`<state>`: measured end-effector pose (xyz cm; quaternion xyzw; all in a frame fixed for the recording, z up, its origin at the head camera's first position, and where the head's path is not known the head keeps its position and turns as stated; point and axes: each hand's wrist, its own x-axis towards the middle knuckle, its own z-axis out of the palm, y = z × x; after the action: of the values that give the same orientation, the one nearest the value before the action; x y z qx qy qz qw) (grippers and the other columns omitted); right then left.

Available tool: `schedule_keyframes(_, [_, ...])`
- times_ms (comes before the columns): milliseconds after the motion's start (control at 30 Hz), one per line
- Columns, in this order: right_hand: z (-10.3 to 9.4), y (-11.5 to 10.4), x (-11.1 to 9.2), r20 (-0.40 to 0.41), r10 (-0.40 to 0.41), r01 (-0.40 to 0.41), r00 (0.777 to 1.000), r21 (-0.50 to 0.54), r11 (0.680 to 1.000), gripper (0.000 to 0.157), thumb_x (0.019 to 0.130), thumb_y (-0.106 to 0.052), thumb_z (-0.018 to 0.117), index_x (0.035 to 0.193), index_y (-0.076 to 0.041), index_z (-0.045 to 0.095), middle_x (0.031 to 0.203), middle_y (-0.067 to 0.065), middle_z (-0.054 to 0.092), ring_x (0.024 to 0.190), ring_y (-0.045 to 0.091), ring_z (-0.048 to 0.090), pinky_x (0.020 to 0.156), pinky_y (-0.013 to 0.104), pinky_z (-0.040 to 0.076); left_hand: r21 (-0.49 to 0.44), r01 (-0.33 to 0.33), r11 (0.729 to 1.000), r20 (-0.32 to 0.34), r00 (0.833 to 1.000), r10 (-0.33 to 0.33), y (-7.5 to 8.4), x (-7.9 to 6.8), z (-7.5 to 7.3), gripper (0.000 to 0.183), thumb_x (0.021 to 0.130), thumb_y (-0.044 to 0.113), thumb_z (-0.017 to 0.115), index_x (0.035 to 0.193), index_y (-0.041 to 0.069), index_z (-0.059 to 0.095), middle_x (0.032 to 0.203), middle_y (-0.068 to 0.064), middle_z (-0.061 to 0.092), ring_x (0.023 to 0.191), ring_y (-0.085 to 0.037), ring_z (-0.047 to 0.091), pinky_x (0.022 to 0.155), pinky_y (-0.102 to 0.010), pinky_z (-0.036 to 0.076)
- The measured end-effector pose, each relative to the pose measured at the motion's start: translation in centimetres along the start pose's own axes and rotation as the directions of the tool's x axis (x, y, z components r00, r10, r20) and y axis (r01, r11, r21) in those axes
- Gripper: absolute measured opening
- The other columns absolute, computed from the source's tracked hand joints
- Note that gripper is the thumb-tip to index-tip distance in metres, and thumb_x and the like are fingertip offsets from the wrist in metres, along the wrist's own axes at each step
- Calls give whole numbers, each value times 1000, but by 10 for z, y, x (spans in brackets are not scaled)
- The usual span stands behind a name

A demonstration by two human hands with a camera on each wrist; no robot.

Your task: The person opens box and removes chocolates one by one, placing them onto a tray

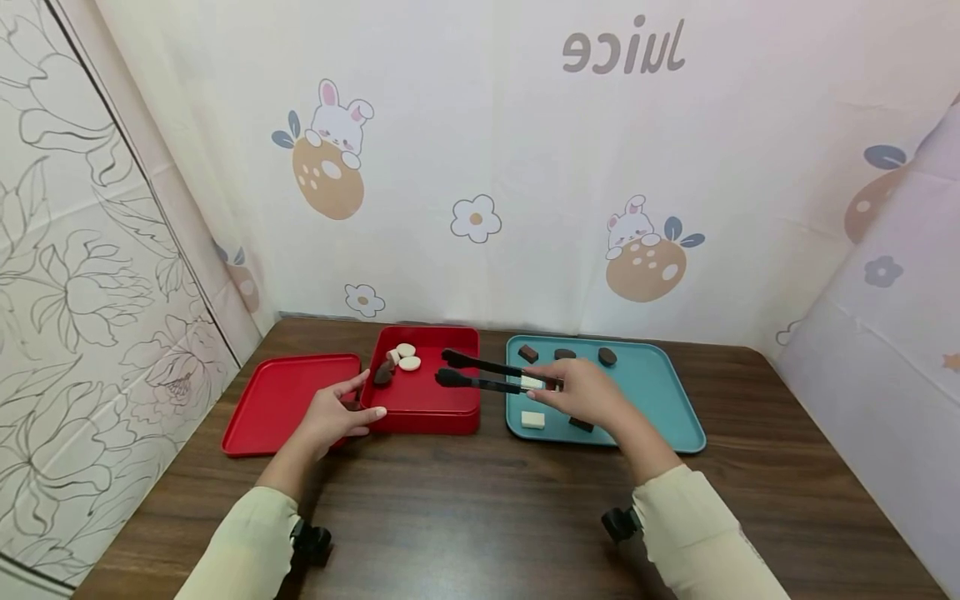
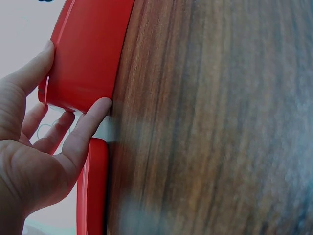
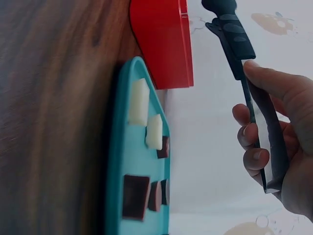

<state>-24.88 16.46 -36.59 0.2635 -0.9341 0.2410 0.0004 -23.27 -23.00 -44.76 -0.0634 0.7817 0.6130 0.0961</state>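
My left hand holds the red box at its near left corner, thumb at the front rim and fingers round the left side. Inside the box lie round white pieces and dark brown pieces, which look like chocolates, gathered toward the left. In my right hand is a pair of black-tipped tongs. The arms of the tongs stand apart with nothing between the tips, which overlap the box's right part in the head view. The right hand is above the blue tray.
On the blue tray are oblong white pieces and several dark brown pieces. A shallow red tray or lid lies left of the box. All stand on a dark wooden table, with a printed curtain behind.
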Motion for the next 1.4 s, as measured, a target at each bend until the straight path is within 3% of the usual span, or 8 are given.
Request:
schedule_keyframes(267, [0, -8, 32, 91, -28, 36, 995, -89, 995, 40, 90, -28, 72, 128, -16, 67, 55, -4, 50, 51, 11, 45, 49, 27, 39, 2, -1, 1000, -1, 1000, 1, 4, 1, 1, 87, 79, 24, 83, 152, 21, 37, 148, -20, 34, 126, -38, 42, 78, -39, 58])
schedule_keyframes(533, [3, -14, 54, 165, 12, 2, 986, -81, 997, 41, 91, -28, 71, 129, -14, 66, 66, -1, 61, 53, 12, 48, 51, 28, 41, 14, 2, 1000, -6, 1000, -2, 3, 2, 3, 90, 75, 27, 85, 152, 22, 38, 146, -20, 36, 123, -38, 44, 76, -39, 59])
schedule_keyframes(633, [4, -16, 64, 177, 21, -4, 984, -97, 995, 40, 90, -28, 72, 127, -13, 67, 73, -1, 65, 55, 12, 49, 51, 27, 41, 15, 3, 1000, -4, 1000, -3, 3, 2, 3, 91, 75, 28, 85, 152, 22, 38, 146, -20, 36, 123, -38, 45, 76, -39, 59])
schedule_keyframes(800, [8, -17, 80, 182, 47, -25, 982, -118, 993, 38, 89, -28, 73, 124, -14, 70, 101, 3, 73, 58, 13, 49, 54, 27, 41, 9, 4, 1000, -3, 1000, -4, 4, 1, 2, 90, 76, 26, 84, 152, 21, 37, 148, -20, 35, 123, -37, 45, 77, -39, 59])
schedule_keyframes(933, [12, -16, 89, 178, 63, -37, 982, -143, 989, 36, 88, -29, 74, 121, -15, 71, 114, 5, 70, 69, 12, 55, 59, 27, 44, 14, -8, 1000, 6, 1000, 8, 6, 0, 2, 88, 78, 26, 83, 152, 19, 36, 147, -22, 34, 122, -38, 45, 78, -40, 58])
schedule_keyframes(1133, [20, -16, 98, 201, 86, -54, 976, -162, 985, 37, 89, -29, 72, 123, -15, 70, 119, 3, 69, 94, 15, 62, 74, 32, 53, 14, 1, 1000, 0, 1000, -1, 5, 0, 2, 87, 79, 25, 83, 152, 21, 37, 146, -22, 36, 123, -39, 45, 77, -40, 59])
schedule_keyframes(1400, [29, -19, 108, 208, 115, -76, 971, -183, 980, 36, 89, -30, 71, 122, -15, 71, 116, -1, 69, 101, 17, 62, 85, 35, 54, 14, 17, 1000, -6, 1000, -17, 3, -1, 1, 90, 77, 26, 84, 152, 21, 37, 148, -23, 34, 124, -39, 45, 77, -39, 59])
